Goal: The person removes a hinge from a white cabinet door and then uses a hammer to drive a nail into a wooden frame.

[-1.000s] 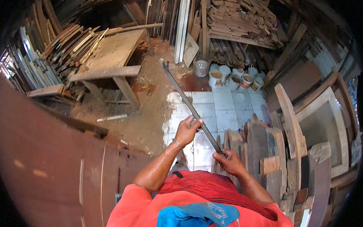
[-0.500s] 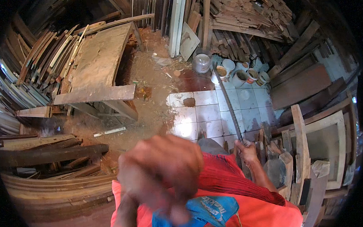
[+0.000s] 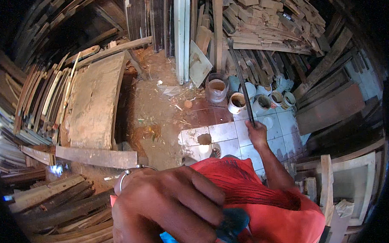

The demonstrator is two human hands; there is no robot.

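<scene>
My right hand (image 3: 258, 135) is wrapped round the lower end of a long, thin dark bar (image 3: 243, 83). The bar slants up and away, its widened tip in front of the wood pile. Large and close, my left hand (image 3: 169, 203) is curled, with a metal bracelet (image 3: 125, 173) at its wrist. Whatever its fingers hold, if anything, is hidden. Next to its fingertips shows a dark blue cloth-like piece (image 3: 233, 227) against my red clothing (image 3: 271, 221).
Several buckets (image 3: 262, 104) and a clear tub (image 3: 217, 88) stand on the tiled floor (image 3: 222, 133). A rough wooden bench (image 3: 93, 108) is at left. Stacked timber (image 3: 268, 20) rises at the back, with more planks (image 3: 56, 203) at lower left and wooden frames (image 3: 359, 188) at right.
My right hand has moved forward, carrying the bar farther toward the wood pile. My left hand has shifted lower and looks larger, and its bracelet now shows. The view has tilted.
</scene>
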